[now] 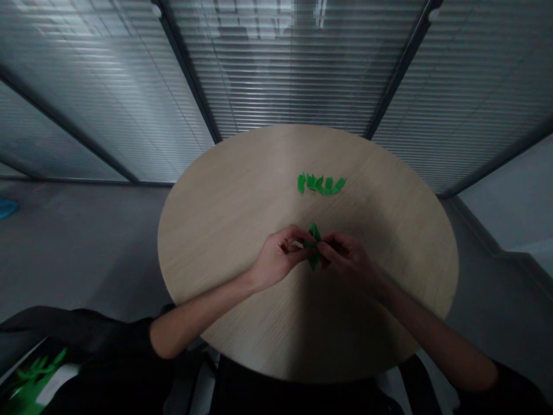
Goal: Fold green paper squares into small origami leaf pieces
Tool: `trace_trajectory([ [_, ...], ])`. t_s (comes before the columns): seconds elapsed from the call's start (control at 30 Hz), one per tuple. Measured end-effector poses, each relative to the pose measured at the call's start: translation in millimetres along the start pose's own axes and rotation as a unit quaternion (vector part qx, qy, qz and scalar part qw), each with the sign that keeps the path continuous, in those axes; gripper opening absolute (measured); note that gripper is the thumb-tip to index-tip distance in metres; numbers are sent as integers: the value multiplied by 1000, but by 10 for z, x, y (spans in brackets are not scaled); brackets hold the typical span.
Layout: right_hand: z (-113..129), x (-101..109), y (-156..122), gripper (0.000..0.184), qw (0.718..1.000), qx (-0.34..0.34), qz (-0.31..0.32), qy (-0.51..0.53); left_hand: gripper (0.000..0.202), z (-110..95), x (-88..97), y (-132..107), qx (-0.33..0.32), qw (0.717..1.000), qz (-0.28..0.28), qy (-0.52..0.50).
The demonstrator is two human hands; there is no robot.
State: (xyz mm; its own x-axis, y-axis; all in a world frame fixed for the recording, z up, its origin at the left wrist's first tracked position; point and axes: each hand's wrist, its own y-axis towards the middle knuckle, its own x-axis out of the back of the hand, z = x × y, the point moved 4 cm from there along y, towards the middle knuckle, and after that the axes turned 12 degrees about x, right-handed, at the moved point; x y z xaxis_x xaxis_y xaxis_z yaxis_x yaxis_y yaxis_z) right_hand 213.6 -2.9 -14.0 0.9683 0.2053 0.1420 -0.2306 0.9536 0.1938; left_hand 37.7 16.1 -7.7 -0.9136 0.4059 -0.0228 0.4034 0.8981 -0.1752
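Note:
A small green leaf-shaped piece (314, 231) with pointed ends and a pale middle line is held upright over the round table (224, 190). My left hand (280, 253) pinches it from the left between thumb and fingers. From the right, the fingertips of my right hand (348, 256) close on the same piece, and they hide part of it. Farther back on the tabletop, several bright green leaf-like pieces (319, 184) lie in a short row. Whether they are paper, plastic or real leaf I cannot tell.
Glass panels with horizontal blinds (294, 75) stand right behind the table's far edge. At the lower left, a heap of green material (37, 374) with a white patch (56, 383) lies beside my body. A blue object (6, 207) is on the grey floor at far left.

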Motion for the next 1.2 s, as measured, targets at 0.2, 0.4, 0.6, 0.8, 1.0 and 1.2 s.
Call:
trace_trajectory([
  [0.2, 24, 11, -6, 33, 1000, 3, -21, 16, 47, 25, -26, 41, -20, 994, 29, -100],
  [0.4, 18, 34, 5, 34, 999, 5, -44, 17, 38, 82, -68, 75, 55, 993, 92, -49],
  [0.6, -1, 13, 9, 38, 999, -1, -15, 28, 39, 61, -53, 58, 50, 994, 84, -46],
  [0.8, 12, 22, -5, 36, 1000, 9, -6, 10, 40, 67, -60, 56, 64, 991, 102, -54],
  [1.0, 32, 10, 6, 39, 1000, 14, 1, 16, 42, 60, -56, 63, 66, 991, 102, -58],
  [1.2, 27, -2, -3, 39, 1000, 11, 8, 15, 43, 96, -59, 77, 67, 992, 96, -50],
])
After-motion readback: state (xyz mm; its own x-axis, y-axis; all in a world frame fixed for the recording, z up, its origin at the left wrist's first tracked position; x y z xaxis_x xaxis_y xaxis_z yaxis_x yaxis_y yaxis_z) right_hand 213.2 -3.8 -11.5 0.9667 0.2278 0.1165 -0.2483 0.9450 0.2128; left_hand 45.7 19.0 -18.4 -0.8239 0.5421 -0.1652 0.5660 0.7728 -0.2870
